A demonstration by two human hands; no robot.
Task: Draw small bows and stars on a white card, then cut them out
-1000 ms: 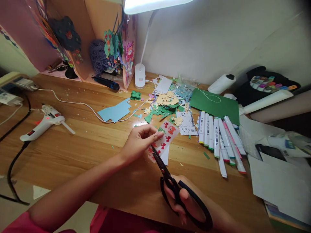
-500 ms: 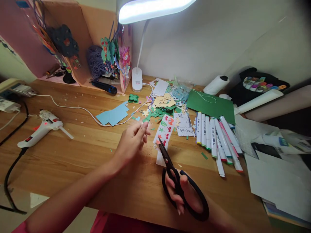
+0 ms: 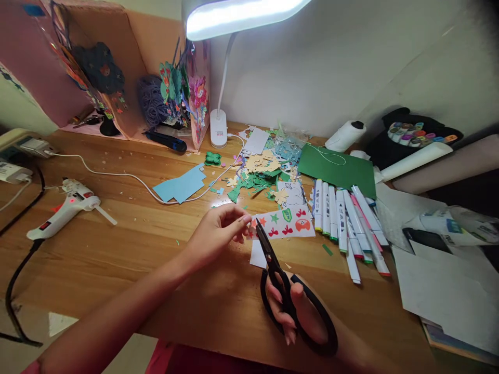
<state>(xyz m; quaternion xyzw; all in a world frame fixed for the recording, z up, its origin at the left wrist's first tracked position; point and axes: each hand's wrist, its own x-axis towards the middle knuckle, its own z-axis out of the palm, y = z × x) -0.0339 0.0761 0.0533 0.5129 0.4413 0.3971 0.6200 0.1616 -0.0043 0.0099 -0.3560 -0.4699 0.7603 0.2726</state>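
Observation:
Between its thumb and fingers, my left hand (image 3: 220, 231) pinches the left end of a white paper strip (image 3: 292, 223) printed with red bows, stars, a green badge and an orange face. My right hand (image 3: 284, 311) has its fingers through the handles of black scissors (image 3: 268, 254). The scissor blades look closed, and their tips overlap the strip's left part beside my left fingertips. Below the strip, a small white paper piece (image 3: 258, 254) lies on the wooden table. A line-drawn paper (image 3: 292, 195) sits behind the strip, partly covered.
Paper scraps (image 3: 261, 169) are heaped at the back beside a green sheet (image 3: 337, 166). Several markers (image 3: 343, 223) lie at the right. A glue gun (image 3: 66, 210) with a lit red light rests at the left. Blue paper (image 3: 181, 184) and a lamp (image 3: 219, 130) stand nearer the middle.
My left hand has moved right and taken hold of the printed strip's end. The strip has turned from nearly upright to lying sideways, pointing right. The scissors have hardly moved.

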